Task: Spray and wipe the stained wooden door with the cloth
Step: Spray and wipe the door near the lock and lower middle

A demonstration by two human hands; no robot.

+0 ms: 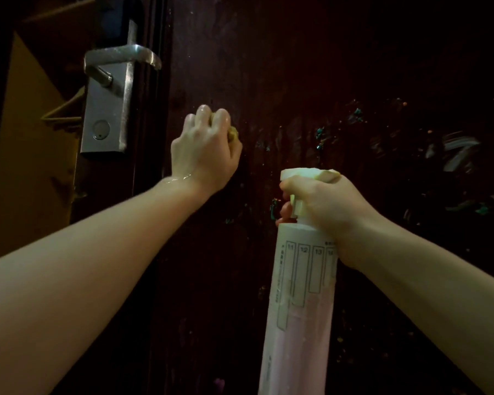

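A dark wooden door (325,67) fills the view, with green and white smears on its right half. My left hand (204,149) grips a small yellow cloth (232,134), mostly hidden in the fist, and presses it against the door just right of the lock plate. My right hand (322,201) holds a tall white spray bottle (300,303) by its neck, fingers curled round the trigger, nozzle aimed at the door. Pink liquid shows in the bottle's lower half.
A metal lever handle (120,57) and its steel lock plate (106,109) sit on the door's left edge. Left of the door edge is a dim yellowish room. Green stain specks (321,136) and a white smear (459,151) mark the door's right side.
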